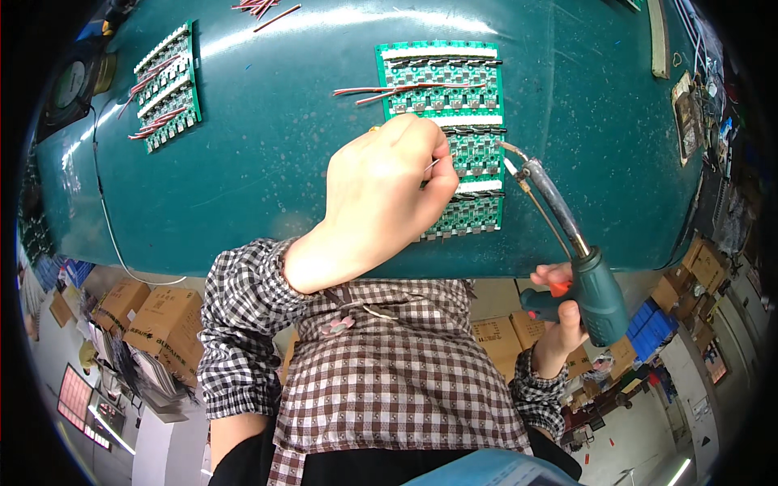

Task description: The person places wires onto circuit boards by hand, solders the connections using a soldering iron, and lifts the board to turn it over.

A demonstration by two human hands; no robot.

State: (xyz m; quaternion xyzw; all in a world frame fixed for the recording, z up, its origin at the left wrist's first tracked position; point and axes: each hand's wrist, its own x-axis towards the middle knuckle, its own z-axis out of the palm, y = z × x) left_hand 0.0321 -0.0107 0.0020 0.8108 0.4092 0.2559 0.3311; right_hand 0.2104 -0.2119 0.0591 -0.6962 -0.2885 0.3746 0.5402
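Observation:
My left hand (389,182) is closed over the left side of a green circuit board panel (478,151), thumb and fingertips pinched on a thin wire (432,164). Part of the panel is hidden under this hand. In my right hand (554,344) is a green soldering gun (598,296), a finger at its red trigger. Its metal barrel slants up and left, and the bent tip and thin feed tube come close to the panel's right edge; I cannot tell if the tip touches. Red and white wires (421,87) lie across the panel's upper rows.
Another green board panel (168,93) with wires on it lies on the green table mat (267,154) at the left. Loose red wires (258,8) are at the far edge. A black fan-like device (69,89) and a cable (104,202) stand left. Cardboard boxes (166,320) sit below.

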